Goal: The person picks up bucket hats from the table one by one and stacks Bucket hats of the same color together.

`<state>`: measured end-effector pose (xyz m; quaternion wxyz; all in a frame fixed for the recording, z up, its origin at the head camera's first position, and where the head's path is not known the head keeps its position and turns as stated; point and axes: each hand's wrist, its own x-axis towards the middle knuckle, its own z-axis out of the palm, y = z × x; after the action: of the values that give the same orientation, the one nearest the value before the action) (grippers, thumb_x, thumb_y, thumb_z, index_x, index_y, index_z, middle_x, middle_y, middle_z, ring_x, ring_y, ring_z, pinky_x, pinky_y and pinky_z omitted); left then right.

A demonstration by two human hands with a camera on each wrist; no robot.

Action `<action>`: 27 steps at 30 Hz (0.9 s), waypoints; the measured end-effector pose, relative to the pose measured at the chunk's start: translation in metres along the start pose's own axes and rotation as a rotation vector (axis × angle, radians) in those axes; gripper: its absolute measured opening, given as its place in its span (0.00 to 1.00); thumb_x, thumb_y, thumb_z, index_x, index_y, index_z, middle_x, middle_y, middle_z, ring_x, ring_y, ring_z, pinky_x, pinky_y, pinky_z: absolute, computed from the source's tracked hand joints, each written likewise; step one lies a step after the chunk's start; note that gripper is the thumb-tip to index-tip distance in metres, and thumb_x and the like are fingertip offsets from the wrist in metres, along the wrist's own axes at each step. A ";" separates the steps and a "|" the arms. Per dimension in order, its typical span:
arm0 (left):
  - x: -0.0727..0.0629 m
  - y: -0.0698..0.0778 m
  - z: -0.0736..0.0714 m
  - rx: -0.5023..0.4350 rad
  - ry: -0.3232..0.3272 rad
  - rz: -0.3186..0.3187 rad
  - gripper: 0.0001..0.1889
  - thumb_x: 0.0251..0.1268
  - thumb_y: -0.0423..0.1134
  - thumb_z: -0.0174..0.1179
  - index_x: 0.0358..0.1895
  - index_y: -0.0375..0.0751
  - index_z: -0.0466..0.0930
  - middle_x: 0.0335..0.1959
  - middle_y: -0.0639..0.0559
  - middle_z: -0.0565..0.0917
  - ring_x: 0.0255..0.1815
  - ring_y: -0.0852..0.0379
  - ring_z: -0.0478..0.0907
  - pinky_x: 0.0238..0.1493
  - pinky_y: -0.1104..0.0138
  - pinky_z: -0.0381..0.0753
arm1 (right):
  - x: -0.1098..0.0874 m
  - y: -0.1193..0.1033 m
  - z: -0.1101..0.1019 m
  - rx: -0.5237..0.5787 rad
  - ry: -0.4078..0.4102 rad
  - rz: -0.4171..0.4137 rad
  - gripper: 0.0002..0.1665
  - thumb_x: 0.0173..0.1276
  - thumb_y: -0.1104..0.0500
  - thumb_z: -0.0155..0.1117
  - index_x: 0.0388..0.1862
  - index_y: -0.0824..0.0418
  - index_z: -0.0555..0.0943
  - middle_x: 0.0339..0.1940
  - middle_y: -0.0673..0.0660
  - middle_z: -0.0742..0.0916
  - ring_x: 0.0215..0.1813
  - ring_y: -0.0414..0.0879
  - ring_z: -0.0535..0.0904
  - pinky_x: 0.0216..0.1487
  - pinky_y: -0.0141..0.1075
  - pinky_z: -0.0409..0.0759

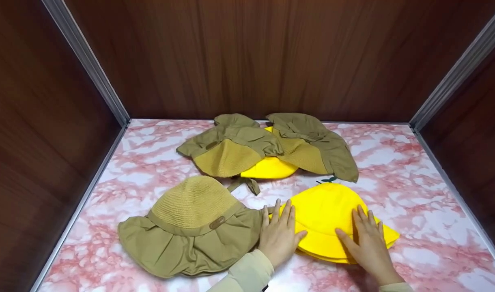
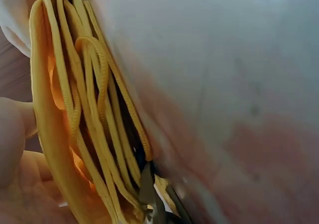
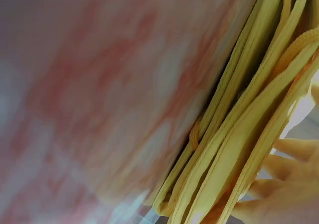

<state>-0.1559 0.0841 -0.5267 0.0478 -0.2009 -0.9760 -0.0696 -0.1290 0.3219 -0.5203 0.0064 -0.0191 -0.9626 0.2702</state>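
A stack of yellow bucket hats (image 1: pixel 326 207) lies at the front right, with a green leaf-like tip at its crown. My left hand (image 1: pixel 280 237) rests on the left side of the stack, fingers straight. On the right side, my right hand (image 1: pixel 368 245) lies with its fingers spread over the top hat. In the left wrist view, several layered yellow brims (image 2: pixel 84 114) with cords show beside the left hand (image 2: pixel 22 169). The right wrist view shows the brim edges (image 3: pixel 239 129) next to the right hand (image 3: pixel 284 184).
An olive sun hat (image 1: pixel 196 227) with a woven crown and wide ruffled brim lies at left, close to my left hand. Behind, two more olive hats (image 1: pixel 227 156) overlap a yellow hat (image 1: pixel 272 168). Wood-grain walls (image 1: pixel 247 56) enclose the pink marbled table (image 1: pixel 426 202).
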 end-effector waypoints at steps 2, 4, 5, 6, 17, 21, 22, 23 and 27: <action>0.001 -0.001 0.002 0.011 -0.017 0.003 0.39 0.71 0.67 0.44 0.76 0.44 0.61 0.79 0.53 0.58 0.81 0.48 0.52 0.77 0.43 0.55 | 0.001 0.000 0.000 -0.024 -0.069 0.026 0.60 0.69 0.30 0.55 0.78 0.73 0.49 0.80 0.72 0.49 0.79 0.73 0.38 0.76 0.65 0.26; 0.001 -0.002 0.003 0.017 -0.034 0.006 0.40 0.71 0.67 0.45 0.76 0.44 0.60 0.80 0.53 0.57 0.81 0.49 0.51 0.77 0.44 0.54 | 0.003 0.001 0.001 -0.039 -0.108 0.038 0.64 0.66 0.27 0.55 0.78 0.73 0.45 0.80 0.72 0.46 0.79 0.73 0.36 0.75 0.65 0.24; 0.001 -0.002 0.003 0.014 -0.044 0.008 0.40 0.70 0.67 0.45 0.76 0.44 0.59 0.80 0.53 0.56 0.81 0.49 0.50 0.77 0.44 0.54 | 0.004 0.002 0.002 -0.042 -0.119 0.039 0.65 0.65 0.27 0.55 0.78 0.73 0.44 0.80 0.72 0.45 0.79 0.73 0.35 0.75 0.66 0.24; 0.001 -0.003 0.004 0.010 -0.056 0.009 0.40 0.70 0.67 0.46 0.77 0.44 0.59 0.80 0.53 0.56 0.81 0.49 0.50 0.78 0.44 0.54 | 0.004 0.003 0.002 -0.039 -0.130 0.041 0.66 0.65 0.27 0.56 0.79 0.72 0.44 0.80 0.72 0.45 0.79 0.73 0.34 0.75 0.66 0.24; 0.005 -0.006 -0.003 -0.095 -0.192 -0.009 0.41 0.71 0.65 0.48 0.78 0.45 0.55 0.81 0.54 0.51 0.82 0.50 0.44 0.79 0.44 0.50 | 0.011 0.010 0.002 0.075 -0.253 0.050 0.68 0.64 0.31 0.61 0.79 0.72 0.38 0.80 0.70 0.37 0.78 0.69 0.22 0.70 0.65 0.12; 0.005 -0.006 -0.004 -0.101 -0.203 -0.014 0.41 0.71 0.65 0.48 0.78 0.45 0.55 0.81 0.54 0.51 0.82 0.50 0.45 0.78 0.44 0.50 | 0.013 0.012 0.003 0.093 -0.275 0.048 0.68 0.64 0.31 0.62 0.79 0.71 0.37 0.80 0.69 0.35 0.78 0.69 0.20 0.69 0.64 0.10; 0.005 -0.006 -0.004 -0.104 -0.206 -0.014 0.40 0.71 0.65 0.49 0.78 0.45 0.55 0.81 0.54 0.51 0.82 0.50 0.45 0.78 0.44 0.50 | 0.013 0.012 0.003 0.095 -0.281 0.051 0.68 0.64 0.31 0.62 0.79 0.71 0.37 0.80 0.69 0.35 0.77 0.69 0.20 0.69 0.63 0.09; 0.005 -0.006 -0.004 -0.107 -0.208 -0.013 0.40 0.71 0.65 0.49 0.78 0.45 0.55 0.81 0.54 0.52 0.82 0.50 0.45 0.78 0.44 0.50 | 0.013 0.012 0.003 0.095 -0.285 0.052 0.68 0.64 0.32 0.62 0.79 0.71 0.37 0.80 0.69 0.35 0.77 0.69 0.19 0.68 0.63 0.09; 0.005 -0.007 -0.008 -0.123 -0.217 -0.010 0.40 0.71 0.64 0.50 0.78 0.44 0.55 0.81 0.53 0.52 0.82 0.49 0.46 0.78 0.44 0.51 | 0.013 0.013 0.003 0.093 -0.302 0.062 0.68 0.64 0.31 0.61 0.78 0.72 0.36 0.80 0.70 0.34 0.77 0.69 0.18 0.67 0.62 0.07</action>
<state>-0.1629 0.0790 -0.5193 -0.0708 -0.2051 -0.9703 -0.1073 -0.1415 0.3319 -0.5299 -0.1459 -0.0076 -0.9380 0.3143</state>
